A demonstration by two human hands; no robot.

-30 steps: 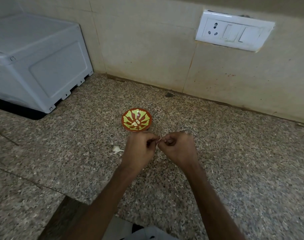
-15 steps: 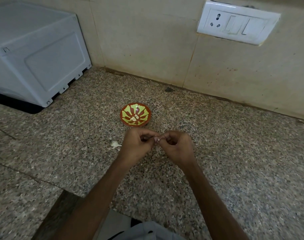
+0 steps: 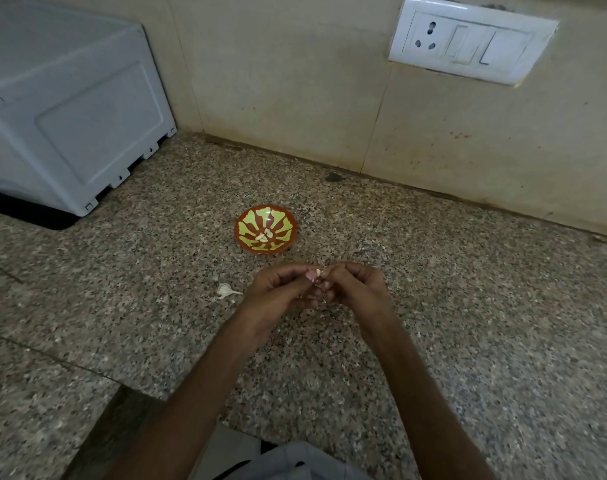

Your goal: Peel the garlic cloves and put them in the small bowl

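**Two hands, one garlic clove, just in front of the small bowl**

The left hand and the right hand meet fingertip to fingertip above the speckled granite desk. Both have their fingers curled inward. Between them they pinch the garlic clove, a small pale piece that shows at the point where the two sets of fingertips touch. Whether any skin is left on the clove is too small to tell.

The small bowl stands on the desk just beyond the hands, apart from them and slightly to the left. It is red-brown with a yellow-green pattern inside. A few peeled cloves lie at its bottom.

A whitish garlic piece with a thin tail lies on the desk just left of the left hand, not touching it.

At the far left a white appliance sits on the desk against the tiled wall. A white switch plate with a socket is fixed to the wall at the upper right. Both forearms reach in from the bottom edge, and a bit of light cloth shows between them.
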